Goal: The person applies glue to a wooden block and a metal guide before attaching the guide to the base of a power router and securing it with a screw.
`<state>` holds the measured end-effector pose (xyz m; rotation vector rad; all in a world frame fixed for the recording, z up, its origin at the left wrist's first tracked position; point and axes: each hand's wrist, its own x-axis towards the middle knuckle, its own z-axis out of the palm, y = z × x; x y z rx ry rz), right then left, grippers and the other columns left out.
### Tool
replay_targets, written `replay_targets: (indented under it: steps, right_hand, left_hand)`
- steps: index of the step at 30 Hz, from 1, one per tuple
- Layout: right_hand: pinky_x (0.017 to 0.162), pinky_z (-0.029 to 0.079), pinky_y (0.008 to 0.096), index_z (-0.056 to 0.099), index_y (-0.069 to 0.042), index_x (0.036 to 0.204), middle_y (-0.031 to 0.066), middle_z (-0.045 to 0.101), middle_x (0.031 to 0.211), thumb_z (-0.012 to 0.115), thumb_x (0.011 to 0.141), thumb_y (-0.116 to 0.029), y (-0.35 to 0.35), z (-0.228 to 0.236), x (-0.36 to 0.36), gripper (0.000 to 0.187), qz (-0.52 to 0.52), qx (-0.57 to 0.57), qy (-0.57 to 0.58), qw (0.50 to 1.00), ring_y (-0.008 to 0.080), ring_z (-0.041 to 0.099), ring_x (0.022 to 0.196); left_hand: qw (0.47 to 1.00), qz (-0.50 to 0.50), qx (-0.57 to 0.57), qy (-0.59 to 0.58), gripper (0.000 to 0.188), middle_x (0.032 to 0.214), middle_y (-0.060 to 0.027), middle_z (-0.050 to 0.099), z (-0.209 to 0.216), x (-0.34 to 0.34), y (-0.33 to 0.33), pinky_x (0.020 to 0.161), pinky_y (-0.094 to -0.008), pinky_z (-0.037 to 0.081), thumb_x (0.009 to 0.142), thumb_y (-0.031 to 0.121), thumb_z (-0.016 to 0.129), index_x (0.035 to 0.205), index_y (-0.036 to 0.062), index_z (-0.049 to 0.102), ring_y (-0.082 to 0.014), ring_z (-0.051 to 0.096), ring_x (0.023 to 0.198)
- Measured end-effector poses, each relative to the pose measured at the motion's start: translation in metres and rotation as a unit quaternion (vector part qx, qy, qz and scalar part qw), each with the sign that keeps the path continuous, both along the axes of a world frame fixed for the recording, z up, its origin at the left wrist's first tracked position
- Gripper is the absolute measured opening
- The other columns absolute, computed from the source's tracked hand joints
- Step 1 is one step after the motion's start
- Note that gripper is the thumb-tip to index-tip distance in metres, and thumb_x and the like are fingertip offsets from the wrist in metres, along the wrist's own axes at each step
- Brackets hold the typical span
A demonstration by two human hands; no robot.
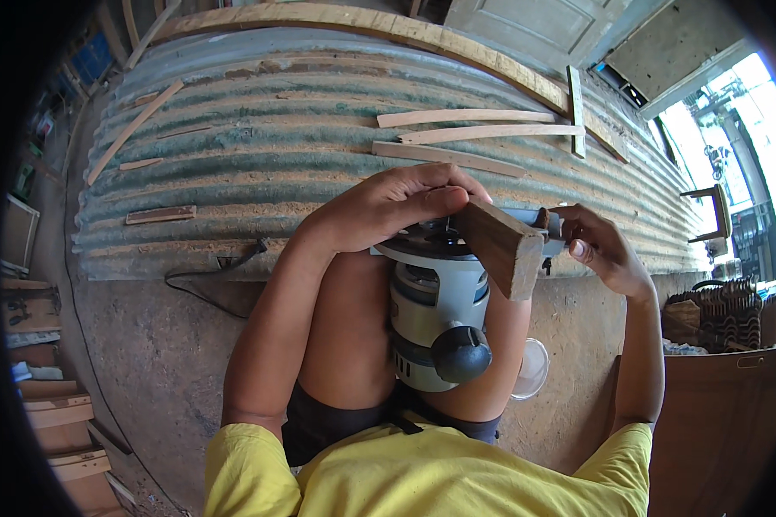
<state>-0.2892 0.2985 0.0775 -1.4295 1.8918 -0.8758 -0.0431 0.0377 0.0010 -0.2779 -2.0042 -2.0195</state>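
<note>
A grey wood router point(431, 310) rests upside down between my thighs, its flat base facing up and its black knob handle point(461, 353) toward me. A short wooden block point(502, 246) lies across the base, its cut end pointing at me. My left hand point(388, 207) is closed over the block's far end, thumb along the top; its fingertips are partly hidden. To the right of the block sits a metal edge guide point(553, 233). My right hand point(608, 250) grips this guide at its outer end, thumb bent, other fingers partly behind it.
Corrugated metal sheeting point(276, 155) covered in sawdust spreads ahead, with loose wood strips point(474, 133) and a long beam point(388, 26). A black cord point(207, 293) lies at left. A clear round lid-like piece point(533, 369) is by my right leg; a brown panel point(724, 414) stands at right.
</note>
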Motion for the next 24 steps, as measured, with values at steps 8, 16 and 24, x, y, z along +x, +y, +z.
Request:
replay_targets:
  steps: [8,16,24]
  right_hand:
    - [0.084,0.044,0.0274,0.066,-0.003,0.101,-0.0008,0.060,0.088,0.062,0.110,-0.025,0.036,-0.095,0.053,0.024,-0.306,-0.220,-0.106,0.920,0.0089,0.053,0.086]
    - [0.102,0.042,0.0339,0.071,-0.001,0.115,0.0055,0.072,0.106,0.060,0.111,-0.026,0.035,-0.129,0.059,0.028,-0.185,-0.260,-0.424,0.847,0.0147,0.060,0.104]
    - [0.088,0.044,0.0330,0.064,-0.005,0.098,-0.0005,0.062,0.092,0.074,0.102,-0.021,0.034,-0.108,0.069,0.019,-0.236,-0.226,-0.316,0.891,0.0132,0.056,0.087]
  left_hand:
    - [1.000,-0.009,-0.011,0.010,0.050,0.140,-0.0115,0.067,-0.001,0.002,-0.003,0.122,-0.0447,0.038,0.109,0.048,0.056,0.137,0.0084,0.067,-0.0275,0.054,0.143]
    - [1.000,-0.004,-0.006,-0.006,0.051,0.141,-0.0113,0.067,0.000,0.001,-0.001,0.124,-0.0459,0.036,0.110,0.048,0.053,0.137,0.0066,0.066,-0.0302,0.051,0.146]
    - [0.997,0.043,-0.064,-0.015,0.042,0.135,-0.0087,0.069,0.008,0.003,0.009,0.113,-0.0356,0.044,0.112,0.040,0.055,0.134,0.0066,0.068,-0.0190,0.061,0.130]
